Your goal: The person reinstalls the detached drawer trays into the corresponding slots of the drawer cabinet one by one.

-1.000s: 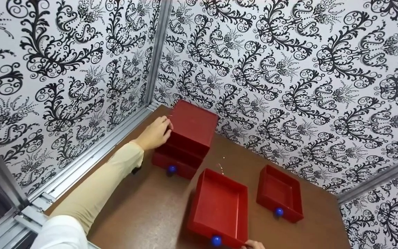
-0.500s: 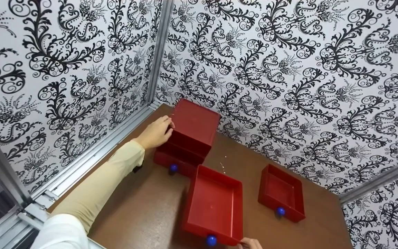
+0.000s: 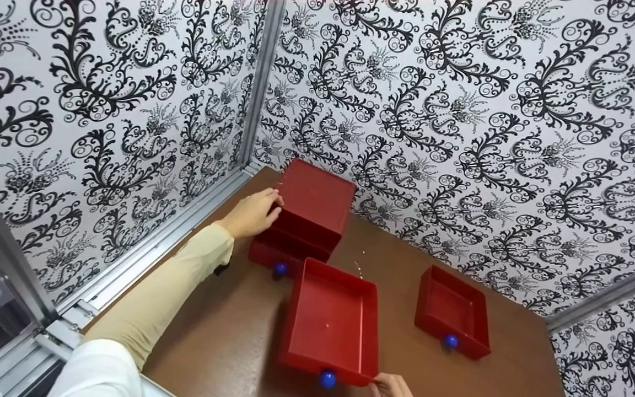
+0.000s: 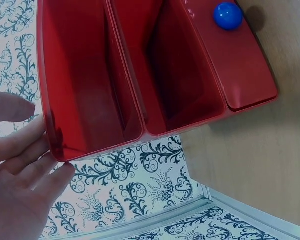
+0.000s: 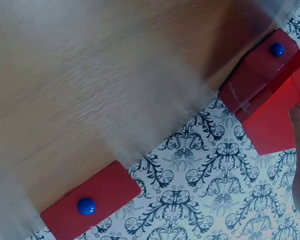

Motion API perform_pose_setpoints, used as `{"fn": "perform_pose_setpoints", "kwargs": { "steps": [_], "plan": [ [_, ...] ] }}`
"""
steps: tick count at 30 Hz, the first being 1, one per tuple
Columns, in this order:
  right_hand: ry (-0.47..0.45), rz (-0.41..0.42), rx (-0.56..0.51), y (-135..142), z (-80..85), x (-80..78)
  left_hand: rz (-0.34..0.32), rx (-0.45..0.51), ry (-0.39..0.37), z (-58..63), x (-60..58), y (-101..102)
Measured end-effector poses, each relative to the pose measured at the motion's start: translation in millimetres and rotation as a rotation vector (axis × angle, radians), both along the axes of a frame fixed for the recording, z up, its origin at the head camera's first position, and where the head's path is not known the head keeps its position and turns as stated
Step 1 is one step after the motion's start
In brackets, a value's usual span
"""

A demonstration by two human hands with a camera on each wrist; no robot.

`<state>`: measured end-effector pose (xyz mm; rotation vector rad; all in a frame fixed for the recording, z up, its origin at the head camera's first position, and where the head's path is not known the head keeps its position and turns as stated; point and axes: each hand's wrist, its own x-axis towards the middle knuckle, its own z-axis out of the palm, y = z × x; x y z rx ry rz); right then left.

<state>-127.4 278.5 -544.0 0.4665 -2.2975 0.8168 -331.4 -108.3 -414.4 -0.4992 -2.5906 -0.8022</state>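
Observation:
A red drawer cabinet [image 3: 317, 193] stands in the back left corner. My left hand [image 3: 254, 212] rests on its top left edge, and in the left wrist view the fingers [image 4: 27, 155] touch its outer corner. Two compartments gape side by side in that view; the third holds a drawer front with a blue knob [image 4: 228, 15]. My right hand [image 3: 392, 385] pinches the front right corner of a bigger loose red drawer [image 3: 328, 325]. Its far end overlaps the cabinet's lower front in the head view, and its blue knob [image 3: 327, 379] faces me.
Another red drawer [image 3: 450, 306] with a blue knob [image 3: 450, 341] sits on the brown table [image 3: 224, 325] to the right. Patterned walls [image 3: 433, 110] and metal frame rails [image 3: 146, 242] bound the left and back. Small light specks show on the table behind the held drawer.
The drawer in my right hand has moved left, toward the cabinet's front. My left hand stays at the cabinet's edge. The view has shifted slightly.

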Motion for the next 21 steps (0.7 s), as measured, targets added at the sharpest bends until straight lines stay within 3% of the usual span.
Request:
{"fn": "perform_pose_setpoints", "kwargs": {
  "steps": [6,14,21],
  "plan": [
    [0.086,0.107,-0.028,-6,-1.1,-7.8,0.008,-0.022,-0.032,1.8,2.0,0],
    [0.054,0.171,-0.044,-13,0.4,-11.0,0.009,-0.031,-0.059,3.1,2.6,0],
    [-0.023,0.105,-0.023,-21,4.3,-9.9,0.003,-0.042,-0.068,0.9,-0.4,-1]
  ]
}}
